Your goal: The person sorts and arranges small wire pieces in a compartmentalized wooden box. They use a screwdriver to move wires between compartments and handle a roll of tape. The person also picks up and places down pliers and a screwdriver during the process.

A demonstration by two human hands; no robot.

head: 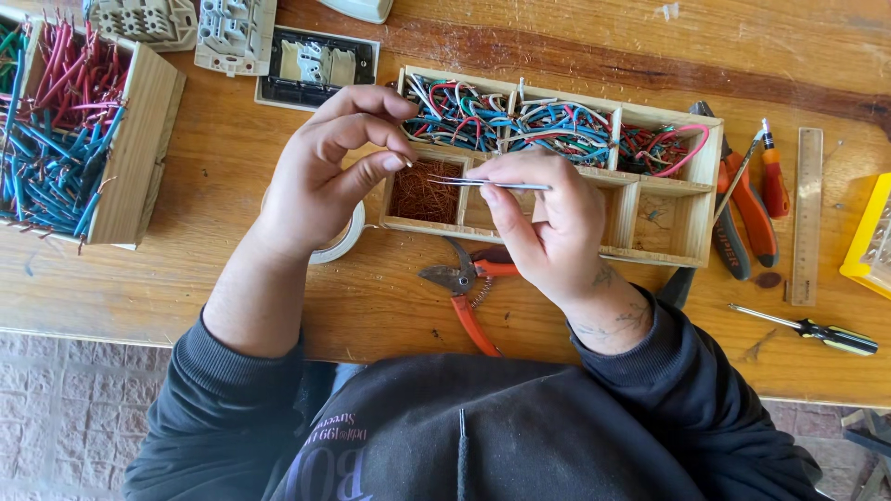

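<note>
Steel tweezers point(487, 184) gripped by right hand point(548, 227); left hand point(325, 172) pinching, perhaps wire, above tray edge point(408, 224).

The right hand point(548, 227) covers the rear of the thin metal tweezers point(492, 184) and part of the orange-handled cutters point(469, 288). What the tweezer tips and the left hand's point(320, 176) fingertips pinch is too small to tell. The roll of white tape point(342, 243) lies mostly hidden under that hand. The yellow plastic box point(868, 241) is cut off by the right edge.
</note>
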